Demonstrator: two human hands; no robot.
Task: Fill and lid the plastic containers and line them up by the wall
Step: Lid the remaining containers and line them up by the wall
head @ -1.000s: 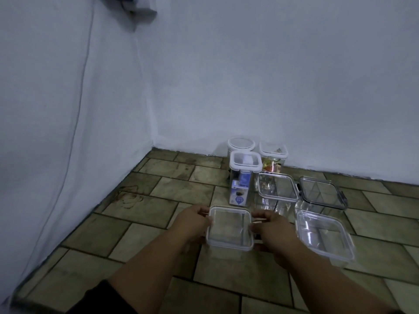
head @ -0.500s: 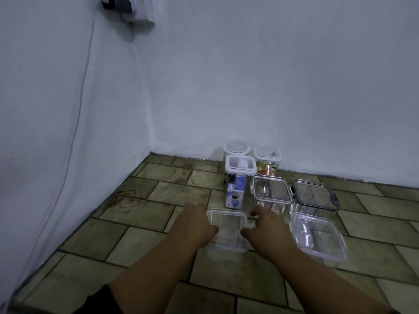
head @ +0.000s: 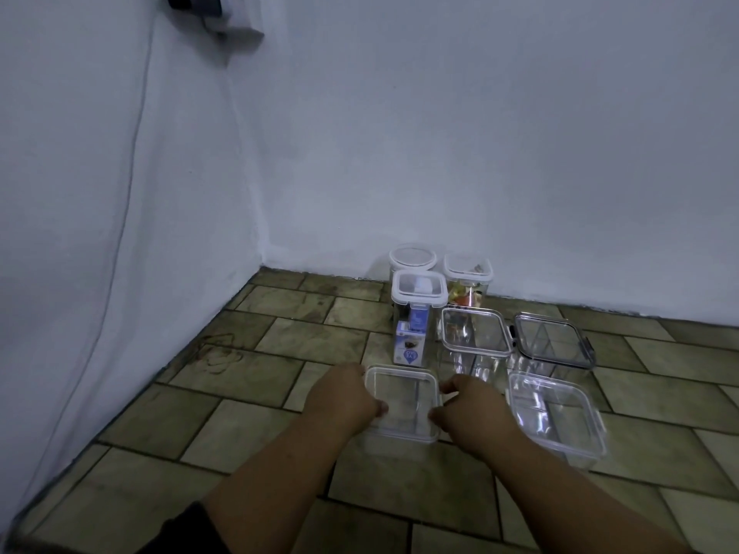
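Here we have both hands on the nearest clear square container, which sits on the tiled floor: our left hand curls over its left edge, our right hand over its right, fingers bent and pressing on the lid's rim. We judge the step to be snapping this lid shut; whether anything is inside we cannot tell, as it looks empty. Next, we think, comes firm pressure on each side until the lid seats, then a lift toward the back wall.

Just right of it lies a wider clear container with a divider. Behind stand a clear-lidded tall container and a dark-rimmed container. Farther back is a white-lidded container holding a blue box, then a round-lidded jar and a square white-lidded one with colourful contents, both at the wall.

We count seven containers: three filled, four apparently empty.
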